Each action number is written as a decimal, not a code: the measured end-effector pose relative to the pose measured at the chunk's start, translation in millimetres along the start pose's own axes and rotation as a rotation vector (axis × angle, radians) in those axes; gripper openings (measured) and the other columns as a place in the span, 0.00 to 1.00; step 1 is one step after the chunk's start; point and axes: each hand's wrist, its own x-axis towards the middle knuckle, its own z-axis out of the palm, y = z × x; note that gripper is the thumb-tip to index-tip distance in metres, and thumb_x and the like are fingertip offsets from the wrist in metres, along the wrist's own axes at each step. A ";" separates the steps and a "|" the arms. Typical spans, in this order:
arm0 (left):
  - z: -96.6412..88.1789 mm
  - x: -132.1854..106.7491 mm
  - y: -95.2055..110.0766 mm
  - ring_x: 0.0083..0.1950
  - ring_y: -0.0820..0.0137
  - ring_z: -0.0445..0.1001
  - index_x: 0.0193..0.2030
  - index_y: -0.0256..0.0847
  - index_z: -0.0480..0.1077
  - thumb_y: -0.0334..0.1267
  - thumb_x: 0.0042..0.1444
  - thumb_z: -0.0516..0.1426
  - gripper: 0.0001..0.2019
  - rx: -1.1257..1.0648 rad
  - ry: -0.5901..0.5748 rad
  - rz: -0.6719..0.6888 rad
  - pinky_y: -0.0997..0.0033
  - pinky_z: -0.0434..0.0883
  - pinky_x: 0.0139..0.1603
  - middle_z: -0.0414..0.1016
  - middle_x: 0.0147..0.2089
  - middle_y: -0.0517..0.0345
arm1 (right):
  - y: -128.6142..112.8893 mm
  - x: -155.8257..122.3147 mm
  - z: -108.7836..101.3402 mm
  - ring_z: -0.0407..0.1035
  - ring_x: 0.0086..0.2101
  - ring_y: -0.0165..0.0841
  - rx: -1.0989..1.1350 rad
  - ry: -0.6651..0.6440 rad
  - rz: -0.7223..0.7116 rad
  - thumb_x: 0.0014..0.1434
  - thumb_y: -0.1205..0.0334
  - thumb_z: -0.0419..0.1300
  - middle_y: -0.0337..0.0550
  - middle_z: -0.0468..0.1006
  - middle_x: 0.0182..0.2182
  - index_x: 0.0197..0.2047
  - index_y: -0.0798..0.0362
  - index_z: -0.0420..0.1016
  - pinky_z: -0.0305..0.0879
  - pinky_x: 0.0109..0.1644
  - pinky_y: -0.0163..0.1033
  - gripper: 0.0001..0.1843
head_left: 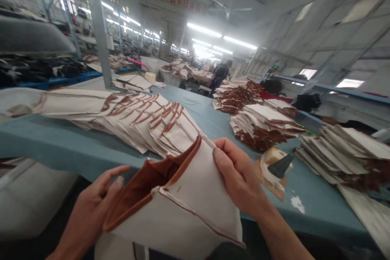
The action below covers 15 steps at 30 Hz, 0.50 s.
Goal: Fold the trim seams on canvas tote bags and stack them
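Observation:
In the head view, a sewn piece of off-white cloth with a brown lining [201, 187] is held up in front of me, its mouth gaping to the left. My right hand [242, 174] grips its upper right edge, thumb on the near face. At the lining's left edge is my left hand [91, 205], index finger stretched out and thumb apart from it; whether it touches the cloth is unclear. Just beyond, a long overlapping row of similar white pieces with brown edges [137, 118] lies on the blue-covered table [195, 103].
Stacks of white and brown pieces [265, 124] stand on the table's right side, with another stack [344, 154] farther right. Near my right wrist sits a yellowish block with a dark wedge-shaped object [278, 166]. A metal post [99, 28] rises behind the table. A person [222, 75] is in the background.

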 end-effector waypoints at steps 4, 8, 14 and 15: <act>-25.1 -36.4 2.4 0.40 0.58 0.89 0.57 0.48 0.87 0.63 0.78 0.52 0.28 0.138 0.151 0.045 0.67 0.83 0.45 0.92 0.42 0.58 | 1.8 -17.7 19.5 0.59 0.27 0.31 0.008 -0.045 -0.031 0.79 0.49 0.56 0.33 0.68 0.27 0.41 0.49 0.76 0.60 0.31 0.37 0.17; -22.1 -54.9 24.0 0.27 0.61 0.84 0.69 0.50 0.84 0.68 0.73 0.56 0.32 0.185 -0.054 0.158 0.71 0.76 0.28 0.87 0.30 0.62 | 5.6 -22.0 24.9 0.60 0.26 0.30 -0.018 -0.017 -0.093 0.80 0.53 0.56 0.32 0.68 0.27 0.41 0.49 0.76 0.59 0.30 0.36 0.15; -29.7 -44.3 12.0 0.42 0.57 0.94 0.56 0.55 0.90 0.65 0.74 0.58 0.24 0.201 -0.126 0.247 0.74 0.83 0.41 0.96 0.44 0.61 | -1.0 -42.6 15.2 0.54 0.21 0.29 -0.148 0.169 -0.147 0.81 0.55 0.59 0.30 0.66 0.23 0.43 0.48 0.81 0.52 0.25 0.37 0.13; -33.3 -44.3 6.3 0.44 0.57 0.94 0.54 0.55 0.90 0.65 0.74 0.57 0.24 0.176 -0.106 0.220 0.73 0.84 0.46 0.96 0.47 0.61 | -2.2 -47.3 14.0 0.55 0.21 0.29 -0.162 0.201 -0.148 0.81 0.54 0.60 0.30 0.66 0.23 0.44 0.48 0.81 0.51 0.24 0.37 0.13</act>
